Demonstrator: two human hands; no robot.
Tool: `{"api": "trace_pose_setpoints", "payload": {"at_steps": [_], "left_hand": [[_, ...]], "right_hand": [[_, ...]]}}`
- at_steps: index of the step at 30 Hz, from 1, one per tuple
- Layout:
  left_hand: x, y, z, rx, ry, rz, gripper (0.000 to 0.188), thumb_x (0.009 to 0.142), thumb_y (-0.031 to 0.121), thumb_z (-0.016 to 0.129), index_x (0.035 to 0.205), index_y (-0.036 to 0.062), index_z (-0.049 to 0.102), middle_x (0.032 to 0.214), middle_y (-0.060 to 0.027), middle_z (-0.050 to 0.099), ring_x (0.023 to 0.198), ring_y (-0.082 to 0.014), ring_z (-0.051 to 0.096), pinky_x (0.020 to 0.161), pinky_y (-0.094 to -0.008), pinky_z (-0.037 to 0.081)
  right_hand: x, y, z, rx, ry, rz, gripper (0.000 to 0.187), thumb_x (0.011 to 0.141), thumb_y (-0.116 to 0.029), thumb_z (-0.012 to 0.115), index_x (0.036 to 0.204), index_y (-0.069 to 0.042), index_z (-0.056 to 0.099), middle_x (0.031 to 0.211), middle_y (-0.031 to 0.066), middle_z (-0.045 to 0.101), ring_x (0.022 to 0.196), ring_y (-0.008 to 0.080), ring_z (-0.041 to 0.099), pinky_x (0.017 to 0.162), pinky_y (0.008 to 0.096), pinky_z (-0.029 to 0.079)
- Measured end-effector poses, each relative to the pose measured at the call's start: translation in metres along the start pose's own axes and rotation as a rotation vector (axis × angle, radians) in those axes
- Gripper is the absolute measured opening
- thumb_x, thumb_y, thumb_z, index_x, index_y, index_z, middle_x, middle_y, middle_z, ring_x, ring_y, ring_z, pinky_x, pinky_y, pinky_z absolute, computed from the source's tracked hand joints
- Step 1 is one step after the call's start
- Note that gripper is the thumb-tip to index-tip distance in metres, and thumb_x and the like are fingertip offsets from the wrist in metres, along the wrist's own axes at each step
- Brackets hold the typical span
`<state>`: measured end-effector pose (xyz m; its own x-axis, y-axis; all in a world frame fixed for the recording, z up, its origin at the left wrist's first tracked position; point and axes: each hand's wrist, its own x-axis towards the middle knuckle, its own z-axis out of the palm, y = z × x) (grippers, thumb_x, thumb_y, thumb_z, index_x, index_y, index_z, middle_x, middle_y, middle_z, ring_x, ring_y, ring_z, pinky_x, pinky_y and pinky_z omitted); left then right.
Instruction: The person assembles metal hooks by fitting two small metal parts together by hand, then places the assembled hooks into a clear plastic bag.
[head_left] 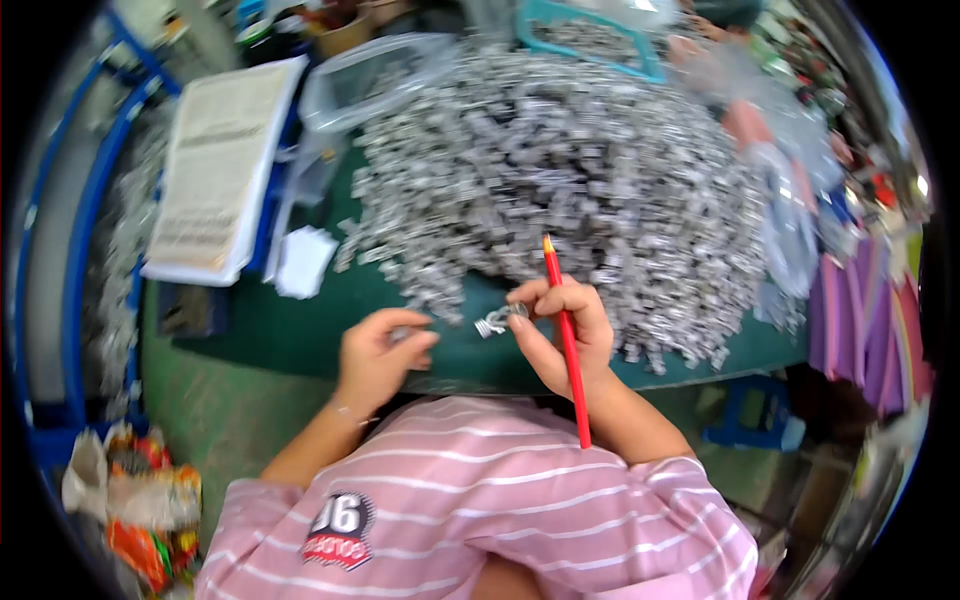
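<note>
I see a green tabletop [285, 337] bearing a broad heap of small grey pieces [560, 170]. On the near side, the left hand [380, 360] is over the table's front edge, fingers curled; I can't tell whether they grip anything. The right hand [588, 325] carries a slanting red pencil [576, 385] and pinches a small silvery piece [491, 324], just short of the heap.
</note>
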<state>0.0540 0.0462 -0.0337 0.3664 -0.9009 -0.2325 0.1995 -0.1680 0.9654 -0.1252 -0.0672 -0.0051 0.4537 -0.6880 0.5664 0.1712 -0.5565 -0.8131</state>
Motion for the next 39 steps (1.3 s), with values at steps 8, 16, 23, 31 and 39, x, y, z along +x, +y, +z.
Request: {"api": "trace_pose_setpoints", "payload": {"at_steps": [8, 16, 23, 31, 39], "left_hand": [[0.015, 0.002, -0.022, 0.148, 0.059, 0.033, 0.01, 0.077, -0.001, 0.062, 0.086, 0.001, 0.056, 0.067, -0.0003, 0.054, 0.053, -0.005, 0.051, 0.046, -0.0173, 0.042], [0.015, 0.004, -0.039, 0.563, 0.173, 0.268, 0.005, 0.073, -0.004, 0.057, 0.077, -0.0001, 0.057, 0.076, -0.0089, 0.055, 0.068, -0.0175, 0.055, 0.057, -0.0269, 0.044], [0.024, 0.011, -0.029, 1.021, -0.043, 0.334, 0.018, 0.065, 0.006, 0.071, 0.079, 0.0012, 0.061, 0.073, -0.0125, 0.055, 0.066, -0.0256, 0.057, 0.059, -0.033, 0.046], [0.016, 0.014, -0.027, 0.805, -0.053, 0.217, 0.013, 0.073, 0.004, 0.066, 0.084, -0.0007, 0.06, 0.074, -0.0078, 0.055, 0.061, -0.0162, 0.057, 0.055, -0.0274, 0.047], [-0.001, 0.017, -0.017, -0.075, -0.226, -0.125, 0.011, 0.083, 0.006, 0.058, 0.092, -0.001, 0.059, 0.072, -0.002, 0.057, 0.06, -0.0069, 0.055, 0.054, -0.0222, 0.05]], "right_hand": [[0.073, -0.013, -0.211, -0.811, 0.797, -0.235, 0.018, 0.076, -0.001, 0.063, 0.087, -0.003, 0.049, 0.085, 0.0077, 0.058, 0.071, 0.0131, 0.055, 0.066, 0.0237, 0.046], [0.062, 0.014, -0.278, -0.744, 0.757, -0.147, 0.004, 0.08, -0.002, 0.061, 0.082, -0.002, 0.057, 0.089, 0.0097, 0.063, 0.089, 0.0178, 0.058, 0.085, 0.03, 0.043], [0.022, -0.008, -0.108, -0.406, 0.418, -0.183, 0.009, 0.083, 0.005, 0.052, 0.089, 0.0, 0.049, 0.092, 0.0209, 0.062, 0.09, 0.0267, 0.06, 0.083, 0.0361, 0.047], [0.002, 0.002, 0.003, -0.094, -0.214, -0.009, 0.018, 0.072, 0.01, 0.059, 0.084, -0.002, 0.054, 0.091, 0.0152, 0.064, 0.083, 0.0229, 0.061, 0.074, 0.0318, 0.048], [-0.01, 0.017, 0.037, 0.097, -0.31, 0.144, 0.025, 0.066, 0.008, 0.068, 0.083, -0.003, 0.054, 0.088, 0.012, 0.062, 0.078, 0.024, 0.061, 0.068, 0.0306, 0.049]]}}
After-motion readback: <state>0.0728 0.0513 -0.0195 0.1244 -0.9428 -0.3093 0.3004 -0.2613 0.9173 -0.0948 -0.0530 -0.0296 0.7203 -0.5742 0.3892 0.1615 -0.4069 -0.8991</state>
